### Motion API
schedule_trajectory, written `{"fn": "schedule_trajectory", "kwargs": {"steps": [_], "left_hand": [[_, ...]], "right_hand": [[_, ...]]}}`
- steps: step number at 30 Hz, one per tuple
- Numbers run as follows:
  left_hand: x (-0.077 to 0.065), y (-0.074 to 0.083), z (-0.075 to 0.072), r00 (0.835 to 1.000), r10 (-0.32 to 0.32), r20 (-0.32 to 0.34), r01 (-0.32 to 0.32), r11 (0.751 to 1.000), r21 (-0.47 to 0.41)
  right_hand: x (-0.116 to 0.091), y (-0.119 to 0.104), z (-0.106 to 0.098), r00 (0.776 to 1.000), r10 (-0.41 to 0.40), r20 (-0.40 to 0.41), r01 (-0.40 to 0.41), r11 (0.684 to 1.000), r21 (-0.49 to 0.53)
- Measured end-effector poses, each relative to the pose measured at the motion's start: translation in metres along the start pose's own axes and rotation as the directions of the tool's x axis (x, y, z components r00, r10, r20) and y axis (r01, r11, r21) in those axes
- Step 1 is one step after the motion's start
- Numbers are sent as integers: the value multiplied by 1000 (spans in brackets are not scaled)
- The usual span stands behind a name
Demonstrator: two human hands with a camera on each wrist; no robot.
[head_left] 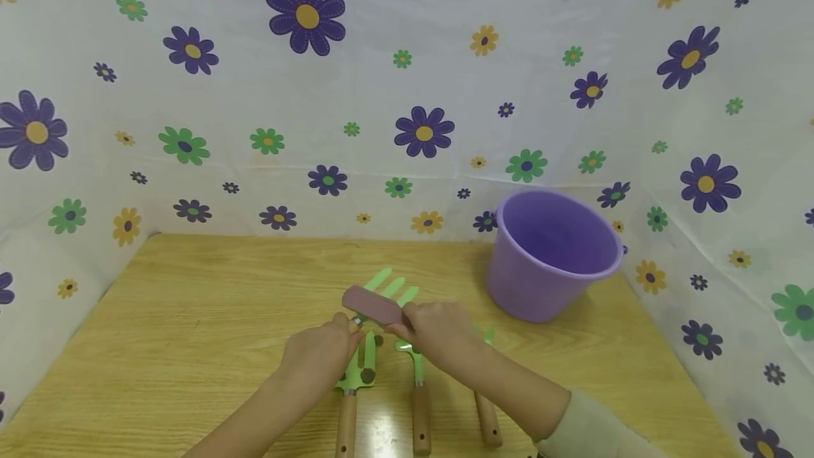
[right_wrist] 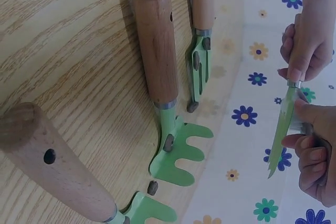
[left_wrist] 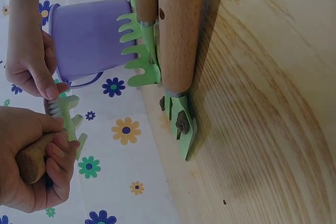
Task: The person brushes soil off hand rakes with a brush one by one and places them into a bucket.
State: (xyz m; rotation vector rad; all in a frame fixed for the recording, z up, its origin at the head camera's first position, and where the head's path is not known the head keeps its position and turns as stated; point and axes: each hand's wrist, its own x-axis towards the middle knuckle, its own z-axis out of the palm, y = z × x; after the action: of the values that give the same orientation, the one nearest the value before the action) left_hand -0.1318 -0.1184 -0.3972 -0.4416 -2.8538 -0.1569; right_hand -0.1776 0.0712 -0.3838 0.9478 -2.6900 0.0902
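My left hand [head_left: 318, 355] grips the wooden handle [left_wrist: 32, 161] of a green garden hand fork, raised above the table with its tines [head_left: 409, 295] pointing away. In my right hand [head_left: 439, 334] is a scrubbing brush with a mauve back [head_left: 372, 304], pinched at its right end. White bristles [left_wrist: 54, 107] face the fork's green head, and the brush lies across the base of the tines. Below the hands lies a second green fork [head_left: 347, 419] with dark clumps on its prongs. Two small green rakes, one in the middle [head_left: 420, 415] and one on the right [head_left: 487, 419], lie beside it.
A purple bucket [head_left: 553, 281] stands at the back right of the wooden table [head_left: 222, 302]. White cloth [head_left: 222, 104] with printed flowers hangs behind and along the sides. A dark clump [right_wrist: 153, 188] lies loose on the table between the two rakes.
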Motion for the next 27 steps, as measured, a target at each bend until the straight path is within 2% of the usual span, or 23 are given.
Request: {"fn": "schedule_trajectory", "kwargs": {"steps": [4, 10, 14, 19, 27], "left_hand": [[0, -1, 2, 1000, 25, -15, -24, 999, 34], [-1, -2, 5, 1000, 12, -26, -12, 1000, 23], [-3, -2, 6, 998, 52, -38, -49, 996, 76], [-5, -4, 7, 995, 90, -54, -83, 990, 111], [-8, -3, 4, 991, 116, 59, -123, 984, 128]], "right_hand": [[0, 2, 1, 999, 22, 35, -22, 1000, 7], [0, 5, 5, 1000, 23, 19, -23, 1000, -1], [-1, 7, 5, 998, 49, 36, -50, 999, 15], [-2, 10, 5, 999, 49, 10, -49, 999, -13], [-3, 18, 7, 999, 42, -12, -42, 999, -26]]}}
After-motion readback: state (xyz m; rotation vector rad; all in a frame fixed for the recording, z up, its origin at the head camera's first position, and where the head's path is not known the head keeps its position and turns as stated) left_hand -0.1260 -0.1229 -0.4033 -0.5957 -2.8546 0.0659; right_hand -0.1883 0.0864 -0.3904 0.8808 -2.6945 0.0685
